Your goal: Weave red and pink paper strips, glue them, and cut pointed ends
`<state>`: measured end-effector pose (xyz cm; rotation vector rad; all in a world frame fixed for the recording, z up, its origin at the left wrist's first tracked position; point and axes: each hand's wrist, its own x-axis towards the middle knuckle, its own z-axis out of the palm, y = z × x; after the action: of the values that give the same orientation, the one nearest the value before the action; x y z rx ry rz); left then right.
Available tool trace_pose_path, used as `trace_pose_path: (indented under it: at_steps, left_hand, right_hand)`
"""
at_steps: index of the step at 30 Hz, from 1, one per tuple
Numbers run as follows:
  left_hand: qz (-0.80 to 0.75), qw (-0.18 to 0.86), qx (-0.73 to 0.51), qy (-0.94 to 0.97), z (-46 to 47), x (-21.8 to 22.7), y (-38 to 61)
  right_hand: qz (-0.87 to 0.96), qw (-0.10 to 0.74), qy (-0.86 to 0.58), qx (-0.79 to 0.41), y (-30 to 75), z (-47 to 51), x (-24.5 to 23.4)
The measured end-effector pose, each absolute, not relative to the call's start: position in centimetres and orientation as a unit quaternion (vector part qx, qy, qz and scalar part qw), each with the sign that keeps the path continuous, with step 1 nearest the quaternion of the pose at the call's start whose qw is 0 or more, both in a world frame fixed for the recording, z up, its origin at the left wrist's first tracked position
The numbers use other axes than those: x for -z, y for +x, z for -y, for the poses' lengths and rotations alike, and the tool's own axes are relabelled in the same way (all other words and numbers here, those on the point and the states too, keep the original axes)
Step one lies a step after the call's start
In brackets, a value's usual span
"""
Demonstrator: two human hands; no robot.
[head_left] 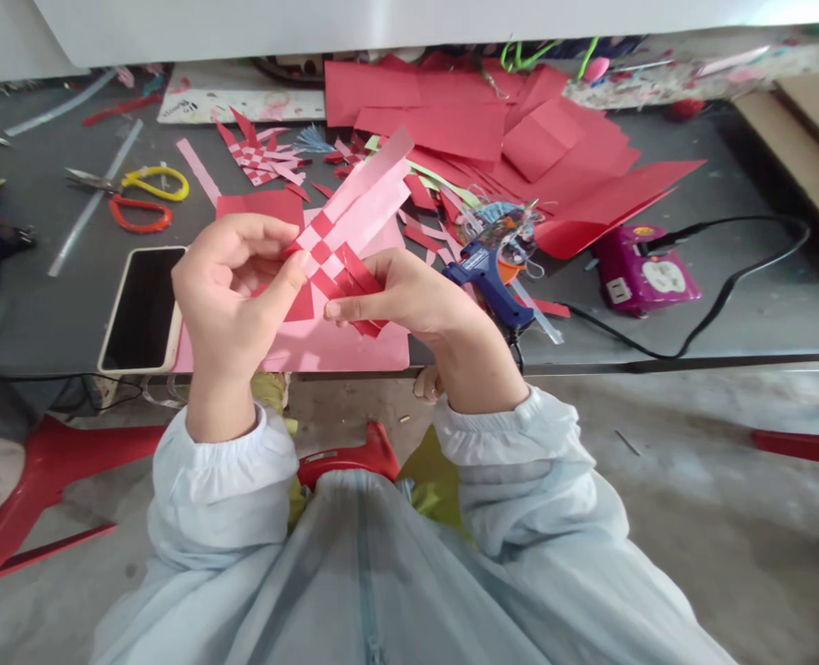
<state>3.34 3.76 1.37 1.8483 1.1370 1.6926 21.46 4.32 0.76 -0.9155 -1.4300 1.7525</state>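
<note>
Between my two hands is a piece of woven paper strips (322, 249), red and pink in a checker pattern, with loose pink strips reaching up to the right. My left hand (235, 277) pinches its left corner between thumb and fingers. On the lower right, my right hand (409, 296) grips the red strip ends, its thumb in front and its other fingers mostly hidden behind. Beneath the weave lie a red paper sheet (260, 203) and a pink paper sheet (298, 349) at the table's front edge.
A phone (142, 309), scissors (128, 192) and a clear glue stick (97, 199) lie left. A blue glue gun (488, 282) rests right, near a purple power socket (644, 272) with a black cable. Red paper sheets (443, 129) and a finished-looking woven piece (260, 157) lie behind.
</note>
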Motion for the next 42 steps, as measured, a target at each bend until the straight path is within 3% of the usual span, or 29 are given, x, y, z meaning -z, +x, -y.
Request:
trace_pose_path:
  at_steps: [8, 16, 28, 42]
  left_hand:
    - [-0.358, 0.212, -0.631, 0.655, -4.5, -0.9, 2.5]
    - [-0.390, 0.211, -0.601, 0.664, -4.0, -1.0, 2.9]
    - [-0.386, 0.204, -0.624, 0.648, -4.5, -1.3, 2.1]
    - [-0.421, 0.211, -0.586, 0.660, -3.8, -1.4, 2.9]
  right_hand:
    - [0.601, 0.316, -0.312, -0.665, 22.6, -4.5, -0.9]
    - [0.556, 0.386, -0.358, -0.643, 22.0, -4.5, -0.4]
    - [0.602, 0.329, -0.326, -0.651, 23.8, -4.8, -1.1]
    - [0.589, 0.395, -0.334, -0.621, 22.4, -5.0, 0.0]
